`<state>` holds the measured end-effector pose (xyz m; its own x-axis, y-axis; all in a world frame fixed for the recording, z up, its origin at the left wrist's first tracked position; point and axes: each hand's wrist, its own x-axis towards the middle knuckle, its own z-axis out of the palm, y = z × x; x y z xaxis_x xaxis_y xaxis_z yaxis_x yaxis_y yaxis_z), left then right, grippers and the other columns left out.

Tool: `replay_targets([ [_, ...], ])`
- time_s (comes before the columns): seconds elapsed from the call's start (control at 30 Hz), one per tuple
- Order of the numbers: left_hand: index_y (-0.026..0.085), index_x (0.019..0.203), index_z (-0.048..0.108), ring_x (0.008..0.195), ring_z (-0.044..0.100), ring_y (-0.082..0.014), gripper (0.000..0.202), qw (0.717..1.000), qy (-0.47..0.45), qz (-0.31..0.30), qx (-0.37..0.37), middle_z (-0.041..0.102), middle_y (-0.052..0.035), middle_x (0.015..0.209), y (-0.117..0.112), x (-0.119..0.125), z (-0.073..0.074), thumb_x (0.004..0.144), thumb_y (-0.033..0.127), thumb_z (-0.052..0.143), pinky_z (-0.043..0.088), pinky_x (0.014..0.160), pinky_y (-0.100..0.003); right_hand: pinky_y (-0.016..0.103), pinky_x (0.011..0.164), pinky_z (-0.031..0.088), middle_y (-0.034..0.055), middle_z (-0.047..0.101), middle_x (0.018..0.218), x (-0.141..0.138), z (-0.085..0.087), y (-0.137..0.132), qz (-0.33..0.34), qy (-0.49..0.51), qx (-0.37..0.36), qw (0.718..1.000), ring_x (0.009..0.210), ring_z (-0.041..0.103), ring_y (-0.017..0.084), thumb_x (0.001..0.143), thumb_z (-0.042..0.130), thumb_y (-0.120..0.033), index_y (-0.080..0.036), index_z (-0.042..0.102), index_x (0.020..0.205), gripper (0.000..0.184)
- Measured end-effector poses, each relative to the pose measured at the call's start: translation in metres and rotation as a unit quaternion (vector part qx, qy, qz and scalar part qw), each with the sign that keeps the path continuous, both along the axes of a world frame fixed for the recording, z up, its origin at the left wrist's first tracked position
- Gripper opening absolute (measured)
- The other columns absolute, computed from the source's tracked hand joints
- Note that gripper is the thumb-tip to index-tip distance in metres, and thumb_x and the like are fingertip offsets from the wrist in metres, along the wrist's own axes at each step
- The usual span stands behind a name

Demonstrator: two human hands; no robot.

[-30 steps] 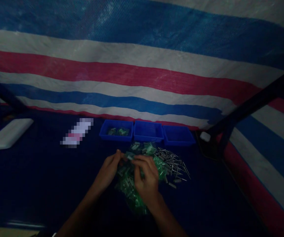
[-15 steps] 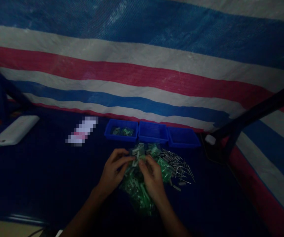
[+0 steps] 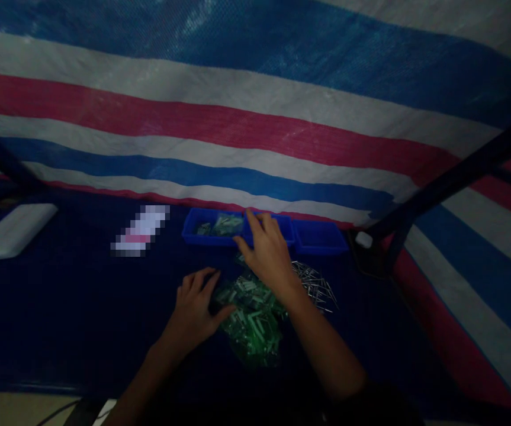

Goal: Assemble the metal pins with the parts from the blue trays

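Observation:
A heap of small green plastic parts lies on the dark blue table. My left hand rests flat at the heap's left edge, fingers apart. My right hand reaches forward over the row of blue bins, its spread fingers above the seam between the left bin and the middle bin. The left bin holds a few green parts. I cannot see anything held in the right hand. A pile of thin metal pins lies right of the heap.
A third blue bin ends the row on the right. A white flat device lies at the far left, a blurred packet beside the bins. A dark frame bar slants at right. A striped tarp backs the table.
Both hands were together over the green heap, fingers pinched on a part. Now my right hand has stretched forward to the bins and my left hand has dropped flat beside the heap.

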<state>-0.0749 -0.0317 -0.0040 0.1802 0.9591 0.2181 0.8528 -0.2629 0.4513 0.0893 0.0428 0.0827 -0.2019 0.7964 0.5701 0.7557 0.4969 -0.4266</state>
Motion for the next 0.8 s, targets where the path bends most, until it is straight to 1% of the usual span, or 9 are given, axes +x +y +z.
replay_targets([
  [0.07,0.018,0.119,0.052,0.111,0.041,-0.0329,0.055,0.999,0.002,0.008,-0.042,0.050,-0.0125,0.123,-0.005,0.003,-0.002,0.073,0.048,0.057,0.040,0.084,-0.051,0.038,0.083,0.045,0.0113,0.056,0.101,-0.003,-0.017,-0.006,0.041,-0.019,-0.068,0.997,0.096,0.052,0.024,0.080,0.055,-0.032,-0.016,0.055,0.118,0.041],
  [0.1,0.019,0.116,0.053,0.111,0.041,-0.0325,0.051,0.998,-0.007,0.013,-0.059,0.051,-0.0118,0.122,-0.006,0.004,-0.003,0.073,0.045,0.058,0.040,0.084,-0.051,0.037,0.084,0.045,0.0106,0.057,0.100,-0.003,-0.027,-0.012,0.055,-0.011,-0.096,0.994,0.096,0.052,0.023,0.081,0.054,-0.033,-0.016,0.057,0.115,0.038],
  [0.17,0.019,0.108,0.057,0.108,0.044,-0.0298,0.038,0.995,-0.042,0.013,-0.086,0.055,-0.0096,0.115,-0.006,0.005,-0.002,0.074,0.037,0.058,0.040,0.086,-0.049,0.034,0.084,0.045,0.0082,0.060,0.096,-0.001,-0.046,-0.027,0.049,0.043,-0.137,0.988,0.093,0.055,0.020,0.083,0.051,-0.030,-0.017,0.061,0.106,0.029],
  [0.27,0.018,0.102,0.056,0.098,0.052,-0.0235,0.028,0.985,-0.122,-0.005,-0.123,0.060,-0.0072,0.102,0.000,0.005,0.001,0.075,0.027,0.054,0.042,0.086,-0.042,0.029,0.072,0.047,0.0050,0.063,0.082,0.004,-0.064,-0.047,0.022,0.115,-0.202,0.972,0.076,0.058,0.016,0.083,0.049,-0.028,-0.017,0.065,0.097,0.023],
  [0.37,0.018,0.116,0.047,0.082,0.059,-0.0180,0.038,0.968,-0.183,-0.024,-0.172,0.062,-0.0045,0.089,0.008,0.004,0.004,0.078,0.023,0.048,0.048,0.077,-0.035,0.024,0.059,0.044,0.0023,0.064,0.072,0.009,-0.065,-0.056,0.011,0.175,-0.225,0.958,0.060,0.056,0.012,0.084,0.047,-0.029,-0.017,0.066,0.093,0.024],
  [0.47,0.018,0.117,0.050,0.079,0.061,-0.0181,0.038,0.975,-0.159,-0.029,-0.151,0.061,-0.0054,0.090,0.013,0.000,0.005,0.079,0.024,0.047,0.050,0.075,-0.035,0.022,0.053,0.042,0.0014,0.064,0.067,0.012,-0.058,-0.058,0.006,0.206,-0.210,0.956,0.055,0.054,0.010,0.085,0.046,-0.029,-0.016,0.066,0.092,0.025],
  [0.53,0.018,0.112,0.056,0.087,0.060,-0.0210,0.039,0.987,-0.117,-0.021,-0.107,0.060,-0.0083,0.098,0.012,-0.002,0.004,0.076,0.030,0.055,0.049,0.079,-0.037,0.022,0.053,0.042,0.0022,0.065,0.068,0.013,-0.055,-0.058,0.010,0.213,-0.198,0.957,0.056,0.056,0.011,0.085,0.046,-0.028,-0.016,0.066,0.091,0.024],
  [0.63,0.019,0.113,0.058,0.097,0.058,-0.0237,0.046,0.994,-0.076,-0.036,-0.068,0.058,-0.0098,0.109,0.007,-0.003,0.003,0.069,0.034,0.063,0.048,0.084,-0.038,0.023,0.061,0.046,0.0041,0.067,0.076,0.012,-0.054,-0.061,0.028,0.216,-0.183,0.959,0.065,0.060,0.013,0.084,0.046,-0.026,-0.017,0.066,0.091,0.022],
  [0.8,0.023,0.104,0.062,0.091,0.062,-0.0192,0.027,0.989,-0.081,-0.049,-0.111,0.065,-0.0050,0.102,0.007,0.004,0.009,0.080,0.024,0.049,0.049,0.082,-0.034,0.024,0.064,0.046,0.0039,0.067,0.076,0.008,-0.055,-0.065,0.051,0.206,-0.179,0.961,0.068,0.060,0.013,0.084,0.047,-0.023,-0.018,0.065,0.089,0.020],
])
